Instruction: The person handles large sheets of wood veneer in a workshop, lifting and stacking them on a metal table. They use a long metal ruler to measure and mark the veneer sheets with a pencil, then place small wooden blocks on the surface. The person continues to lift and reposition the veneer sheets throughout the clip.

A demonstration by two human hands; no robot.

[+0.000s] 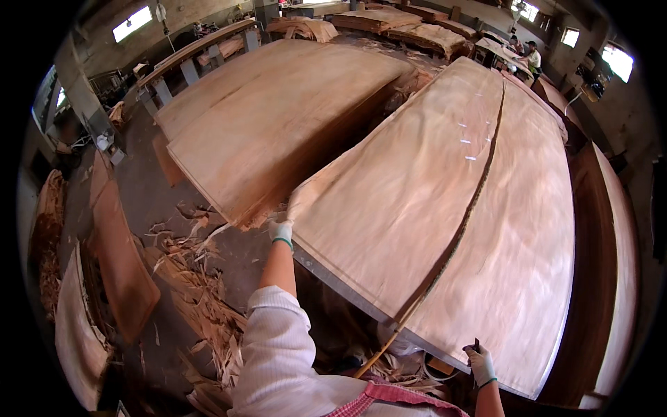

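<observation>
Two pale wood veneer sheets (389,208) lie side by side on a table in front of me, with a dark uneven gap between them. Several small white tape pieces (471,158) sit on the left sheet near that gap. My left hand (281,231), in a white glove with a green cuff, is closed on the left sheet's near left corner. At the near edge of the right sheet is my gloved right hand (481,366), its fingers wrapped round a small dark tool (474,345) whose exact kind I cannot make out. A thin wood strip (379,354) juts toward me from the gap.
A tall stack of veneer (278,118) stands to the left. Torn veneer scraps (201,292) litter the floor. Loose panels (121,250) lean at far left, and a curved sheet (618,278) stands at right. Another person (533,58) is at a far table.
</observation>
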